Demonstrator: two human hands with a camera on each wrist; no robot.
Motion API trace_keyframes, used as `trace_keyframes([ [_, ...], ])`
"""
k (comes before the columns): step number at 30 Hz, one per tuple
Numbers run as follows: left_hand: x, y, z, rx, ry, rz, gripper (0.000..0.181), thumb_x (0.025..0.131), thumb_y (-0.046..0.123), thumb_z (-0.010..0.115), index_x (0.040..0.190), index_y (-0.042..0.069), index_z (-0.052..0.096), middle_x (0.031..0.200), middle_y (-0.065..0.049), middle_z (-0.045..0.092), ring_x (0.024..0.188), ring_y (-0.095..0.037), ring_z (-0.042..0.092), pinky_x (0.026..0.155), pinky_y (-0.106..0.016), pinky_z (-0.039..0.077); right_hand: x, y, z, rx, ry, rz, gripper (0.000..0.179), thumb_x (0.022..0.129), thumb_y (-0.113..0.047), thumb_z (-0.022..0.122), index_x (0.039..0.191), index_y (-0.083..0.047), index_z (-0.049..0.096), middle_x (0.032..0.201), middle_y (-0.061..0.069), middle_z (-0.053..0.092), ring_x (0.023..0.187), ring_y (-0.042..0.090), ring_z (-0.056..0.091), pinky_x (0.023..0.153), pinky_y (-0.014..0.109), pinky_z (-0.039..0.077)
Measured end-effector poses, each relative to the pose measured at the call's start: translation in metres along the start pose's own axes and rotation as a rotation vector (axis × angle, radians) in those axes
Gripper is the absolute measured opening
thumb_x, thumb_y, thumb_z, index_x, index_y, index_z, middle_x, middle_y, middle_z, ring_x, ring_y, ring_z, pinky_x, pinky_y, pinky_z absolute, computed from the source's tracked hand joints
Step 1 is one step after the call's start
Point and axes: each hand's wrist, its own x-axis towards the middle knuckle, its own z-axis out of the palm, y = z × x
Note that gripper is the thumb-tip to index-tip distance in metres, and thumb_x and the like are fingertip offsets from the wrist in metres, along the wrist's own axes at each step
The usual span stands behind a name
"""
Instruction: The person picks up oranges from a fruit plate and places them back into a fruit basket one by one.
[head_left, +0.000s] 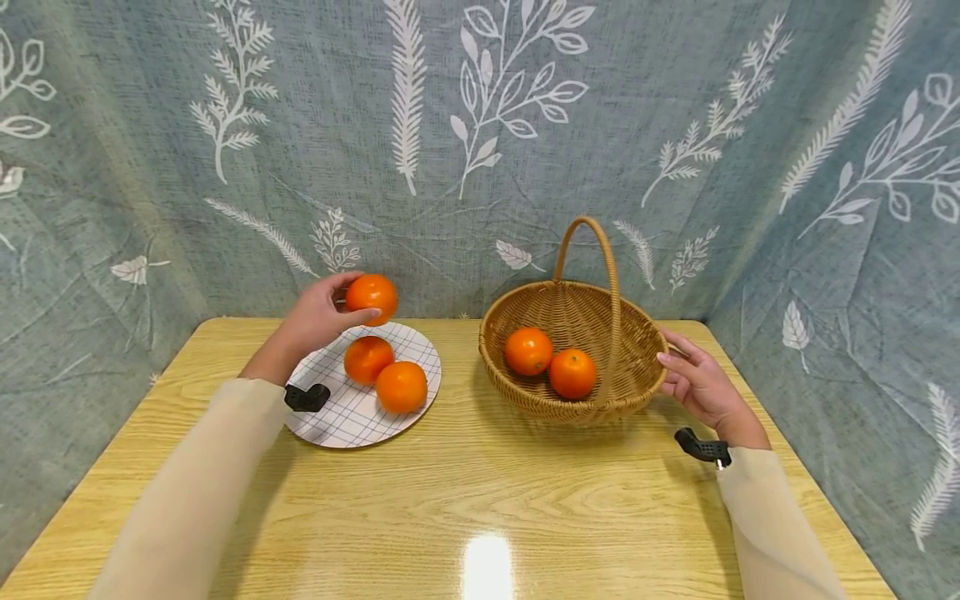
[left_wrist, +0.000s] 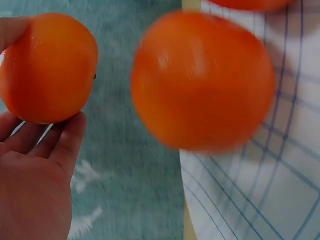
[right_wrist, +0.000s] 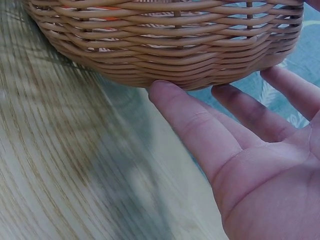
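Observation:
My left hand [head_left: 321, 310] holds an orange [head_left: 372, 298] above the back of the checked plate [head_left: 330, 429]. In the left wrist view, thumb and fingers are around this held orange [left_wrist: 52, 67]. Two more oranges lie on the plate, one behind [head_left: 368, 360] and one in front [head_left: 401, 387]. My right hand [head_left: 701, 379] grips the right side of the wicker basket [head_left: 498, 379], thumb at the rim. The right wrist view shows its fingertips [right_wrist: 167, 90] against the basket's lower outside. Inside the basket sit two oranges, left [head_left: 528, 351] and right [head_left: 573, 373].
The basket's tall arched handle [head_left: 611, 292] rises over its opening. Plate and basket stand on a wooden table [head_left: 450, 483], with table surface between them and in front. A patterned blue-grey cloth [head_left: 330, 125] hangs behind and at both sides.

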Motion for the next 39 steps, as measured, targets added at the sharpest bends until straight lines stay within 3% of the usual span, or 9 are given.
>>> trace_keyframes([
  [15, 0.007, 0.053, 0.042, -0.013, -0.063, 0.148, 0.071, 0.090, 0.034, 0.079, 0.150, 0.012, 0.048, 0.141, -0.013, 0.059, 0.117, -0.032, 0.062, 0.096, -0.044, 0.053, 0.002, 0.000, -0.001, -0.001, -0.010, 0.005, 0.063, 0.108, -0.006, 0.047, 0.163, -0.004, 0.017, 0.132, 0.002, 0.062, 0.106, 0.021, 0.074, 0.087, 0.032, 0.062],
  [27, 0.003, 0.086, 0.077, -0.120, -0.141, 0.241, 0.064, 0.088, 0.023, 0.082, 0.144, 0.013, 0.054, 0.137, -0.011, 0.061, 0.114, -0.030, 0.065, 0.099, -0.047, 0.054, 0.002, 0.002, -0.005, 0.004, -0.008, 0.013, 0.064, 0.108, -0.006, 0.046, 0.164, -0.006, 0.016, 0.132, 0.000, 0.062, 0.107, 0.020, 0.074, 0.087, 0.031, 0.062],
  [34, 0.002, 0.106, 0.101, -0.135, -0.183, 0.302, 0.060, 0.088, 0.022, 0.083, 0.141, 0.012, 0.057, 0.133, -0.009, 0.064, 0.113, -0.027, 0.064, 0.101, -0.046, 0.052, 0.002, 0.002, -0.007, -0.011, -0.003, 0.014, 0.065, 0.109, -0.007, 0.046, 0.165, -0.006, 0.014, 0.133, 0.000, 0.061, 0.107, 0.020, 0.074, 0.087, 0.032, 0.062],
  [39, 0.004, 0.115, 0.121, -0.113, -0.220, 0.310, 0.059, 0.087, 0.026, 0.083, 0.139, 0.014, 0.058, 0.128, -0.006, 0.065, 0.113, -0.025, 0.064, 0.100, -0.046, 0.054, 0.001, 0.002, -0.005, -0.019, 0.001, 0.014, 0.065, 0.108, -0.007, 0.047, 0.165, -0.006, 0.014, 0.133, 0.000, 0.062, 0.108, 0.020, 0.074, 0.088, 0.032, 0.062],
])
